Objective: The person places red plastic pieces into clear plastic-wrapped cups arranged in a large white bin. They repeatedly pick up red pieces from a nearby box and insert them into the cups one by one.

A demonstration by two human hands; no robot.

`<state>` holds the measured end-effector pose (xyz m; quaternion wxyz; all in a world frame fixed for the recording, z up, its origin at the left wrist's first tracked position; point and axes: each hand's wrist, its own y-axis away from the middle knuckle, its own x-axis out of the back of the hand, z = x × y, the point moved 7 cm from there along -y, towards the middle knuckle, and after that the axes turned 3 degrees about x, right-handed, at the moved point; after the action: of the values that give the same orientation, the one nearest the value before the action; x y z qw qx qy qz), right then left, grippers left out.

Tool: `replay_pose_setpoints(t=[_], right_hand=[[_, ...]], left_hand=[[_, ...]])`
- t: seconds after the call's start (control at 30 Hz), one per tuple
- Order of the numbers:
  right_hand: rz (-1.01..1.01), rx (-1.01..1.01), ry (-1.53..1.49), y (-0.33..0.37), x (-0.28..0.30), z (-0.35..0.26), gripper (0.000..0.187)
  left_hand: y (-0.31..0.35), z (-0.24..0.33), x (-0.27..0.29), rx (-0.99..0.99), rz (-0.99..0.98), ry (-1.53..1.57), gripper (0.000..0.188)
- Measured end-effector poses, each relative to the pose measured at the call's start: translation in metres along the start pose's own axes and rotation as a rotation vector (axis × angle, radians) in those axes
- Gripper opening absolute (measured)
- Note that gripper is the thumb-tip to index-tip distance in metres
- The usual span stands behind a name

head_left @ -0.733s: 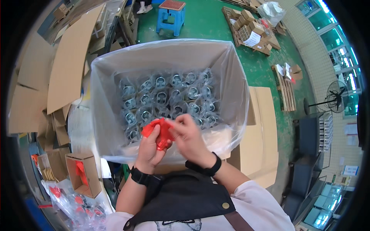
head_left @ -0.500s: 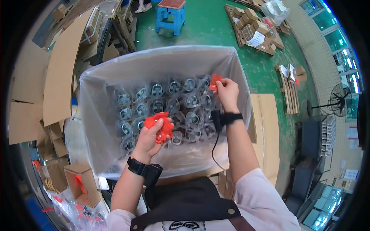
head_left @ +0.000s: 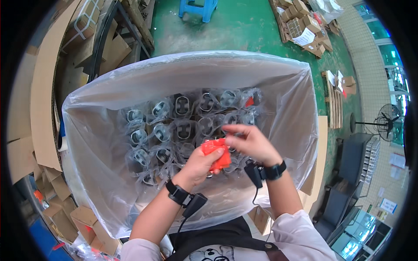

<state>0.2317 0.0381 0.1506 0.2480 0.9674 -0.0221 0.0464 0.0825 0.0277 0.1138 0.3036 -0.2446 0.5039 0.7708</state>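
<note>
- Right hand [head_left: 254, 144] moved from the far-right corner back beside my left hand [head_left: 197, 168]; one red packet [head_left: 249, 102] now lies there among bagged metal parts [head_left: 183, 105].
- Left fingers [head_left: 213, 155] clasp the red stack [head_left: 213, 146], apparently keeping it handy over the lined box [head_left: 187, 58].
- Right fingers [head_left: 235, 128] sit at its edge; I cannot tell whether they grip.
</note>
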Motion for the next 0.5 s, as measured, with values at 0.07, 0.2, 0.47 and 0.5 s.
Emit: replay_pose_setpoints(t=[0.07,0.2,0.47,0.5], right_hand=[[0.037,0.124,0.112,0.002,0.002,0.003,0.022],[0.215,0.04,-0.042,-0.007,0.019,-0.021,0.017],[0.7,0.301,0.572,-0.089,0.069,-0.001,0.011],[0.738,0.348,0.677,-0.093,0.068,-0.002,0.011]], left_hand=[[-0.007,0.006,-0.008,-0.008,-0.055,-0.034,0.034],[-0.012,0.014,0.011,-0.088,0.003,-0.021,0.037],[-0.017,-0.002,0.038,-0.014,0.016,0.15,0.038],[-0.013,-0.001,0.04,-0.019,-0.006,0.213,0.038]])
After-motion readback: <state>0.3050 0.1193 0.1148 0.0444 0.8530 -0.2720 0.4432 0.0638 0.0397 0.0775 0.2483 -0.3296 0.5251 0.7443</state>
